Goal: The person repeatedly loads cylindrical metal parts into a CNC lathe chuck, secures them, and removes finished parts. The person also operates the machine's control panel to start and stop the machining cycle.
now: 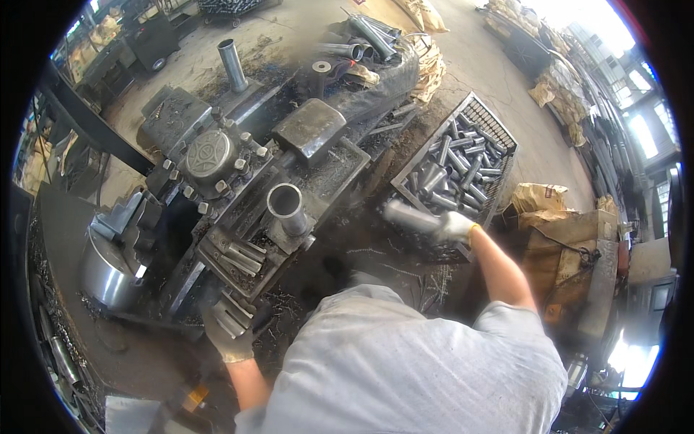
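Note:
My right hand [455, 228], in a pale work glove, is closed round a short metal tube [410, 216] at the near edge of a crate. The tube is smeared by motion. Short shiny tubes [463, 170] fill the black mesh crate [511, 148] in a loose heap. At the lower left, my gloved left hand [225, 338] grips a grooved metal piece [233, 315]; its far fingers are hidden. Just beyond it, a similar grooved piece [243, 257] lies on the lathe carriage [269, 269], beside an upright hollow cylinder [287, 204].
A bolted tool post [210, 154] stands left of centre, with the lathe chuck [112, 267] farther left. Metal shavings litter the machine and the floor beneath. Longer tubes [372, 37] are piled at the back. A boxy cabinet [567, 275] stands right of the crate.

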